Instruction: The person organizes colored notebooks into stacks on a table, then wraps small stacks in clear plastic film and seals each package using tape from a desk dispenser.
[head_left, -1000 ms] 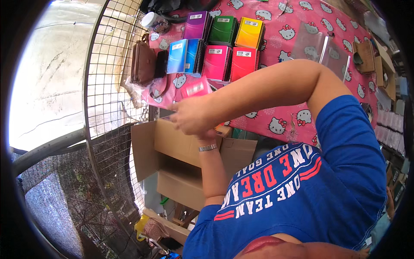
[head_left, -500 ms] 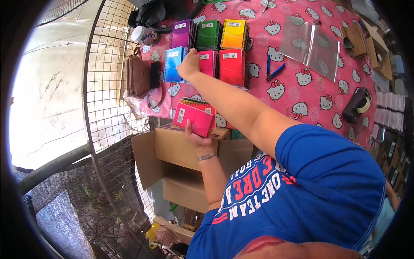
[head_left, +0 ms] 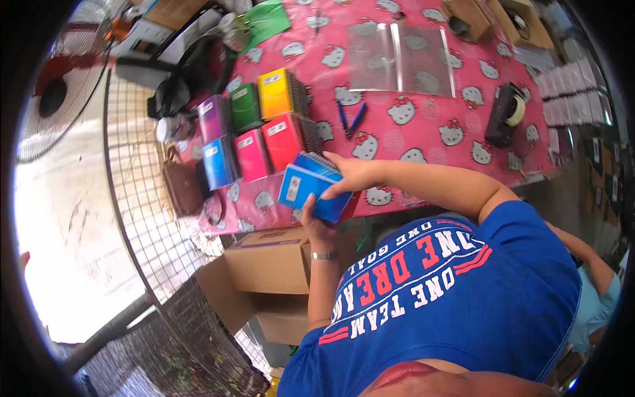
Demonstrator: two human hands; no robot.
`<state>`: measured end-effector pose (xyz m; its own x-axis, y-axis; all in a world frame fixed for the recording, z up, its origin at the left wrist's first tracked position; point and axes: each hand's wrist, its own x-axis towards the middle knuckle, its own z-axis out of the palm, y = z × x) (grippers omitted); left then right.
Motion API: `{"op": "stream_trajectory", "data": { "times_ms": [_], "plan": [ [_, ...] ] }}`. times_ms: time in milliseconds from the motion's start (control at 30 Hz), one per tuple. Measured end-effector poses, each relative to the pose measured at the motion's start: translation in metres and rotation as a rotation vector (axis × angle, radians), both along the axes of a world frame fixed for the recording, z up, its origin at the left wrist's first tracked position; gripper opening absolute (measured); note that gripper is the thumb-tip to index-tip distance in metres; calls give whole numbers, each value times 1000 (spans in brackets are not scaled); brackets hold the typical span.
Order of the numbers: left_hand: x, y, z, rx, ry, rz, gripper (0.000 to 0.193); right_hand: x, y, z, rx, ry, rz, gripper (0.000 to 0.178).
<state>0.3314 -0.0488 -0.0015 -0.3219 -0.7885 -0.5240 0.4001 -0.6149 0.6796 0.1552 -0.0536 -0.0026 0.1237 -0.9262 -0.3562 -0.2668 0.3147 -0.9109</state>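
Blue spiral notebooks (head_left: pixel 305 188) are held together in front of me at the table's near edge, with a red edge showing beneath them. My left hand (head_left: pixel 319 221) grips them from below, its thumb over the front cover. On their right side, my right hand (head_left: pixel 352 176) has its fingers closed around them. Just beyond stand stacks of spiral notebooks in two rows: purple (head_left: pixel 213 118), green (head_left: pixel 244 107) and yellow (head_left: pixel 276 92) behind, then light blue (head_left: pixel 217 163), pink (head_left: pixel 252 153) and red (head_left: pixel 284 141) in front.
Blue-handled pliers (head_left: pixel 350 120), clear plastic sleeves (head_left: pixel 374 63) and a black tape dispenser (head_left: pixel 504 116) lie on the pink tablecloth (head_left: pixel 403 135). A brown bag (head_left: pixel 184 188) sits by the wire mesh at left. An open cardboard box (head_left: pixel 268 264) stands below the table edge. Another person (head_left: pixel 595 298) is at right.
My right hand has come back from the light blue stack to the notebooks in my left hand. Blue notebooks now cover the pink one that was on top. The view has shifted.
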Motion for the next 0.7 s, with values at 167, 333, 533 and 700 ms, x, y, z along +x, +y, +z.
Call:
{"op": "stream_trajectory", "data": {
  "times_ms": [167,333,533,700],
  "plan": [
    [-83,-2,-52,-418,-217,-457,69,-104,70,-39,-158,15,-121,84],
    [-137,-2,-106,-805,-304,-751,82,-135,107,-118,-420,130,-352,78],
    [-145,1,-128,-648,-209,-735,82,-127,113,-127,-515,108,-442,84],
    [-153,2,-129,-892,-376,-753,72,-137,110,-159,-645,193,-421,76]
  ]
}}
